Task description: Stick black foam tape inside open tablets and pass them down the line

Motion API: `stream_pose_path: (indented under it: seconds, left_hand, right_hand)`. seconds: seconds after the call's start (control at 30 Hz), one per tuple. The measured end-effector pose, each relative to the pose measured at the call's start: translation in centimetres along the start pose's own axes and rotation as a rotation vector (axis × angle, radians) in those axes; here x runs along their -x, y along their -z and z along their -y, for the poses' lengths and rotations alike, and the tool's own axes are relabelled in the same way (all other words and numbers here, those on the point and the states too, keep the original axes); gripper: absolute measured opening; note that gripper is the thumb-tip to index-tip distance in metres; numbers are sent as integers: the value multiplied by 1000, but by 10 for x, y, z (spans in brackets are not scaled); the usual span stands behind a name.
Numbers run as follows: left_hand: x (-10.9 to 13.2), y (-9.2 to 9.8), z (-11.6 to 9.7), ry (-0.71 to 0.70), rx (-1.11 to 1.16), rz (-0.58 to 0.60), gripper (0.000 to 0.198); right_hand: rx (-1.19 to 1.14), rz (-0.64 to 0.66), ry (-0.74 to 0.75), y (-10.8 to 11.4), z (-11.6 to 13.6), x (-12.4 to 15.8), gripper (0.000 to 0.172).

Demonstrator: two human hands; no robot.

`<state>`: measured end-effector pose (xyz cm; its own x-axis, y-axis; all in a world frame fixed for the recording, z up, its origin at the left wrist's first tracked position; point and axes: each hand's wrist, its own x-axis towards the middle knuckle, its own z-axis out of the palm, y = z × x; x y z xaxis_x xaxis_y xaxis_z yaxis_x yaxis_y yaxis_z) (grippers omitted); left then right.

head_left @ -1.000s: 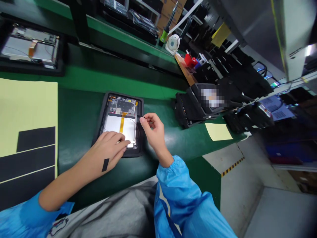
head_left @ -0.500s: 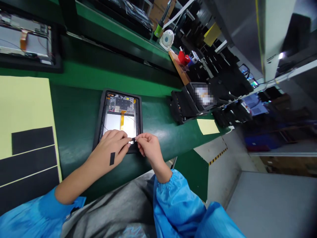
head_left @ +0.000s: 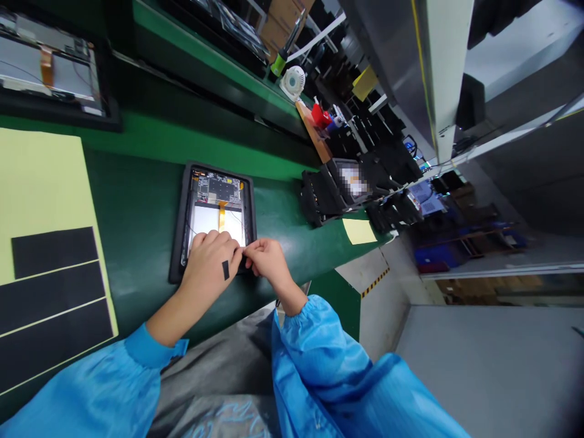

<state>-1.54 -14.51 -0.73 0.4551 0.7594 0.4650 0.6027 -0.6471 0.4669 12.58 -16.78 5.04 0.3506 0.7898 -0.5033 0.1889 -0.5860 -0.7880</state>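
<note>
A tablet-like device [head_left: 181, 225] lies open-backed on the green bench, its circuit board [head_left: 218, 190], orange ribbon cable [head_left: 222, 216] and pale panel showing inside a thick black frame. My left hand [head_left: 210, 263] rests over its lower part, fingers bent and tips pressed together at the lower right corner. A short black tape strip [head_left: 225, 270] sticks to the back of that hand. Fingertip to fingertip with it, my right hand [head_left: 267, 260] pinches at the same corner. A small dark strip is between the hands, mostly hidden by the fingers.
At left lies a yellow backing sheet [head_left: 41, 182] bearing wide black strips [head_left: 55, 250]. Another opened device [head_left: 114, 91] sits at upper left. Stacked black devices [head_left: 314, 198], a yellow paper [head_left: 359, 231] and a small white fan [head_left: 292, 81] stand to the right and back.
My hands have come closer together at the device's lower right corner. The dark strip between them showed more clearly before. The whole view has shifted slightly as my head turned.
</note>
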Motion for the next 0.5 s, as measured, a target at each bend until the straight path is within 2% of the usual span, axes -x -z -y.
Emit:
stream_pose_path:
  seconds: [0.23, 0.4, 0.5]
  left_hand:
    - [1, -4, -10, 60, -137, -13, 22]
    - [-1, -1, -15, 162, -158, 8, 12]
    - [-1, 2, -7, 92, -65, 45, 23]
  right_hand:
    - [-73, 38, -3, 0, -9, 1, 17]
    - [-125, 37, 7, -1, -13, 1, 15]
    - [-166, 70, 9, 0, -15, -1, 15]
